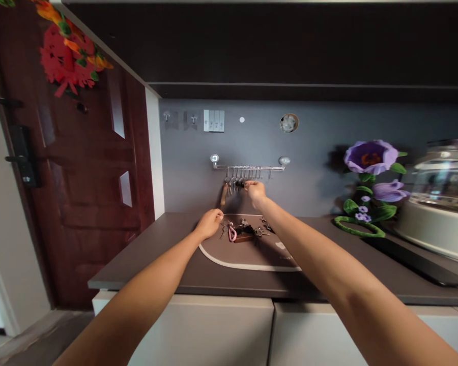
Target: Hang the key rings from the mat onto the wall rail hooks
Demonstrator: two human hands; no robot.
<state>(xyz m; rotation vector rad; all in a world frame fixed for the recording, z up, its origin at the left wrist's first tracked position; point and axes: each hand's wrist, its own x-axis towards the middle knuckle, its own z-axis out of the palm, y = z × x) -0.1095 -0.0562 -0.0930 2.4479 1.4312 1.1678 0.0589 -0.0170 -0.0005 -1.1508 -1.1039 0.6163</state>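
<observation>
Head view: right hand [255, 191] pinched by hanging keys [234, 185], left hand [210, 222] curled; can't tell either's hold. Keys likely light, stiff; take at top.

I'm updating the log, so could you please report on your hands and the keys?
Right grip at the hook rail, beside hanging keys. Left grip near other keys on the mat. What either holds: unclear. Nothing visibly in the way.

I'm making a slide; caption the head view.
Right hand beside keys hanging from a rail, left hand near more keys on a mat.
</observation>
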